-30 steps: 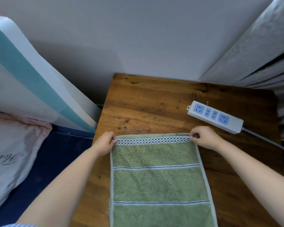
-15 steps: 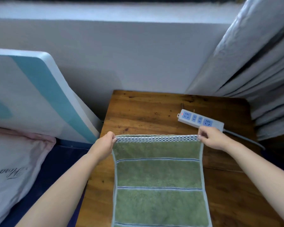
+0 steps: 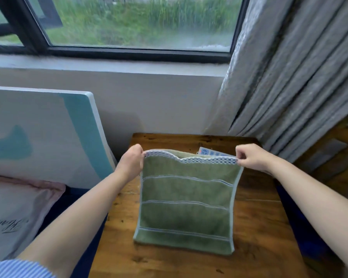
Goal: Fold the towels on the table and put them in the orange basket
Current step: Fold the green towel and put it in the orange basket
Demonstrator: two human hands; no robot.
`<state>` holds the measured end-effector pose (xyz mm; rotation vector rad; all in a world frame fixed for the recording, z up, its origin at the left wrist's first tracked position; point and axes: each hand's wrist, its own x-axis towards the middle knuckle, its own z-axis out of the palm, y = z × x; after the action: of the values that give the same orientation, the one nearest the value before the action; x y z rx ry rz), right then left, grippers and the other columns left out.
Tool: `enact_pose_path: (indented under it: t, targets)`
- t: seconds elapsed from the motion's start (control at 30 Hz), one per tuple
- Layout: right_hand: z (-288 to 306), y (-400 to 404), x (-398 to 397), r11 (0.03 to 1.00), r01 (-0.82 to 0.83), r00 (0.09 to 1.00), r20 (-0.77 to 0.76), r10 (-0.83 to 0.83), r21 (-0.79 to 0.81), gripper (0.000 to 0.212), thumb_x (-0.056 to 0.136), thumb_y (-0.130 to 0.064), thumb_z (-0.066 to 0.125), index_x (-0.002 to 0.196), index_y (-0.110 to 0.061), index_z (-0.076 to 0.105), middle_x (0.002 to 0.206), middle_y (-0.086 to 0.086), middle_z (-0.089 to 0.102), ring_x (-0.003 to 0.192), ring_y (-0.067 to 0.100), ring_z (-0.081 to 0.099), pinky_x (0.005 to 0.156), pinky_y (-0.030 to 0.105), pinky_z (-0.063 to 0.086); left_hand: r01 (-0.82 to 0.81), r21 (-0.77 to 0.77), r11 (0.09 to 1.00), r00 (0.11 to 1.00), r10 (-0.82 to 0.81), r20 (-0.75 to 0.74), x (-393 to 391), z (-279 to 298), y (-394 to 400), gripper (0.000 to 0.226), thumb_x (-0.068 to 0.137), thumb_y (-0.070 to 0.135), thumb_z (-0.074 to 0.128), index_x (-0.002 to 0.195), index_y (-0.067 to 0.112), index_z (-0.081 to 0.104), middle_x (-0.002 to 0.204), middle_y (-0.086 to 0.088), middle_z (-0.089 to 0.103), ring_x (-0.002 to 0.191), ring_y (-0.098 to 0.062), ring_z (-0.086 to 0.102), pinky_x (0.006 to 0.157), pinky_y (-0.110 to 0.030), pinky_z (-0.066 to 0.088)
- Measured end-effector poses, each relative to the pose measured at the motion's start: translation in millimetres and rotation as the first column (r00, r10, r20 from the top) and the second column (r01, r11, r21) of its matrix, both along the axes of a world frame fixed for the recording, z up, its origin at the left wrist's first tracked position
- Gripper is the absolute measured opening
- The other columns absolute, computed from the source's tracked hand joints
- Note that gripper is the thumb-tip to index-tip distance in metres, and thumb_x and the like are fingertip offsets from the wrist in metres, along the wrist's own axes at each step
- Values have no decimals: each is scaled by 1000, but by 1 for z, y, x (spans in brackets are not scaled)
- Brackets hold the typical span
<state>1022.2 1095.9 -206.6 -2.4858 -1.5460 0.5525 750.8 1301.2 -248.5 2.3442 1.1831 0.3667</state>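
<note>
A green towel [image 3: 186,199] with pale blue stripes and a checked blue-white band along its top edge hangs above the wooden table [image 3: 257,223]. My left hand [image 3: 132,162] pinches its top left corner and my right hand [image 3: 249,157] pinches its top right corner. The top edge sags a little between my hands. The towel's lower edge lies on the table near the front. No orange basket is in view.
A white power strip [image 3: 206,152] peeks out behind the towel's top edge. A grey curtain [image 3: 289,81] hangs at the right, a window above. A white-and-teal board [image 3: 48,133] leans at the left, over a pale pillow [image 3: 14,215].
Both hands have raised the towel's top edge off the table, so the towel now hangs upright. The view has tilted up, and the window now shows.
</note>
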Motion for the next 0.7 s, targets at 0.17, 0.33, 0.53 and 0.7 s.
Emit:
enact_pose_path:
  t: [0.17,0.33,0.53,0.7]
  targets:
    - [26,-2,-6,999,38,991,130,-37,-3,18,81,-1,52,70,-15,49,81,5,54,81,18,49,66,24,32,134,82,987,990,-131,-44,7,13,-10,16,96,16,42,80,13,39,68,0,42,68,-23,44,62,-29,33]
    - [55,-28,2,987,14,942,332,40,-160,35,87,-4,46,117,-17,60,118,6,61,112,24,52,91,29,43,441,138,887,862,-376,-339,-7,35,-4,27,95,23,45,117,10,51,107,-7,58,101,-26,58,84,-32,44]
    - [83,-22,-12,958,8,813,560,161,-287,35,85,-8,45,117,-15,58,124,6,51,121,24,45,91,34,43,515,356,780,792,-275,-546,5,79,-14,24,93,21,44,110,11,58,114,-8,56,107,-26,56,84,-32,45]
    - [95,-27,-6,835,97,828,422,-370,541,33,78,-8,42,101,-3,66,109,20,61,106,36,50,85,40,43,143,635,759,986,-55,-156,14,120,-11,22,90,1,40,105,-4,55,109,-24,56,101,-36,54,79,-43,45]
